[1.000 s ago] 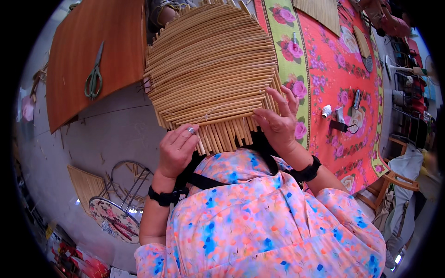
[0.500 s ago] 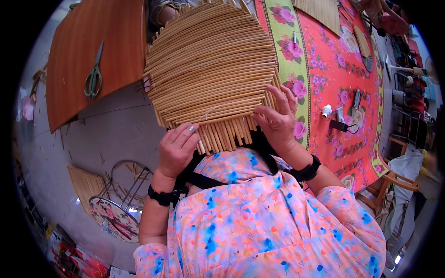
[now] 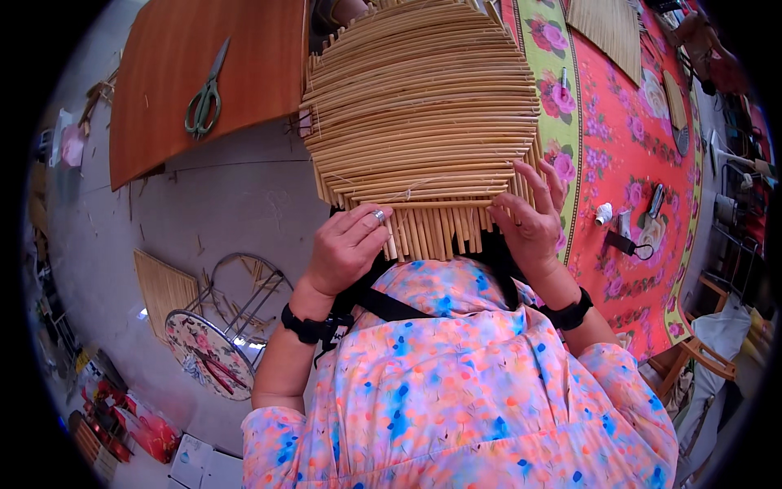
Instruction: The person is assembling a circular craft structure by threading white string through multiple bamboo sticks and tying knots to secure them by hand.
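A many-sided panel of straw-coloured plant stalks, laid side by side, spreads in front of me. Short stalks stick out toward my body from its near edge. Across their upper ends runs a single thin stalk. My left hand, a ring on one finger, is closed with thumb and fingertips at this stalk's left end. At its right end, the thumb and index finger of my right hand pinch it, the other fingers raised over the panel's corner. A thin thread lies on the panel just above.
Green-handled scissors lie on a brown wooden board at the left. To the right is a red flowered cloth with a white thread spool and a black case. A round stool stands lower left.
The whole view has shifted, so the panel, board and cloth sit farther right in the picture. Both hands keep nearly the same place on the thin stalk.
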